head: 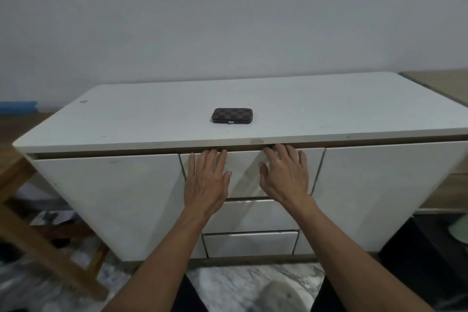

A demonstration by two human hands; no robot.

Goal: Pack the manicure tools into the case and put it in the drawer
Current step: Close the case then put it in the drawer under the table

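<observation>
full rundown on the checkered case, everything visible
The case is small, flat and rectangular with rounded corners, covered in a brown and dark checkered pattern that looks like leather or vinyl. A dark rim runs along its front edge with a small light clasp at the middle. It is closed and lies flat near the front-middle of the white cabinet top. Neither hand touches it.

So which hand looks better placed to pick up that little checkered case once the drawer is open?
Probably the right hand. Both hands lie flat on the top drawer front, but the closed case sits slightly nearer the right hand's fingertips than the left hand. It's nearly even.
</observation>
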